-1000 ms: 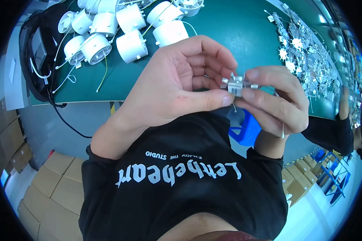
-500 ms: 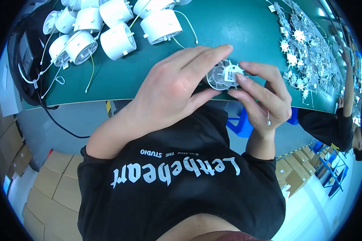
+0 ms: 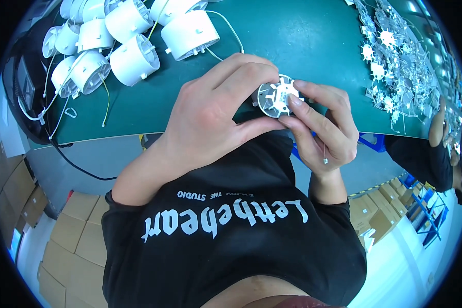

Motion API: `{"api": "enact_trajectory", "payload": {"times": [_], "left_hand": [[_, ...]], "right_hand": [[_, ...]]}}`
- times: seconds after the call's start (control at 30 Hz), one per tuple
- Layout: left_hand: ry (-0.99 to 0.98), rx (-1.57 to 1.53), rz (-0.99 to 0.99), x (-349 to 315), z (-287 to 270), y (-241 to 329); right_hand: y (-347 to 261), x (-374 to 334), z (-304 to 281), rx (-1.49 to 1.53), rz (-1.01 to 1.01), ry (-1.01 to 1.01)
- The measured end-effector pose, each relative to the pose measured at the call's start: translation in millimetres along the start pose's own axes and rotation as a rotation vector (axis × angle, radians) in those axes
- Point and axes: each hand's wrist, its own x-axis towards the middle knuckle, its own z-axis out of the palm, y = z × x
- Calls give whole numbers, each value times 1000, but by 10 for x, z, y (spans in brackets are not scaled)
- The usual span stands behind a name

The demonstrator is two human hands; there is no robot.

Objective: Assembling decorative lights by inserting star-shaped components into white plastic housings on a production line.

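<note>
My left hand is closed around a small round plastic housing with a translucent rim, its open end turned to the right. Against that end lies a white star-shaped disc with short arms, which looks like a small LED board. My right hand pinches the disc with thumb and fingertips, partly covering it. A thin wire ending in a small white connector hangs out below the right fingers. The fingers hide how far the disc sits inside the housing.
Several white cylindrical housings with trailing wires stand at the table's far left. A heap of similar star-shaped discs lies on the right of the green table. Beyond it is another person's arm. Cardboard boxes stand on the floor.
Both hands have shifted slightly left with the housing and disc. The disc has turned over or tilted: its label no longer shows, and its bright arms now face up.
</note>
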Motion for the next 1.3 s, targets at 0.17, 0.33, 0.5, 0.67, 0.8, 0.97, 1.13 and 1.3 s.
{"api": "enact_trajectory", "payload": {"times": [0.17, 0.33, 0.5, 0.67, 0.8, 0.97, 1.13, 1.3], "left_hand": [[5, -1, 27, 3, 9, 4], [-26, -11, 1, 34, -13, 12], [-54, 24, 26, 67, -28, 7], [-58, 42, 40, 54, -27, 8], [-10, 64, 101, 48, 8, -44], [-20, 40, 93, 37, -7, -38], [-45, 24, 90, 58, -12, -61], [-42, 29, 131, 53, -20, -33]], "right_hand": [[-18, -29, 18, 29, 14, -4], [-70, -65, 17, 37, 45, -18], [-76, -61, -21, 73, 56, -64], [-44, -44, -75, 82, 38, -128], [-59, -13, -78, 112, 62, -130], [19, -11, -276, 107, 202, -127], [-15, -36, -353, -130, 198, -271], [-29, 137, -466, -203, 110, -393]]}}
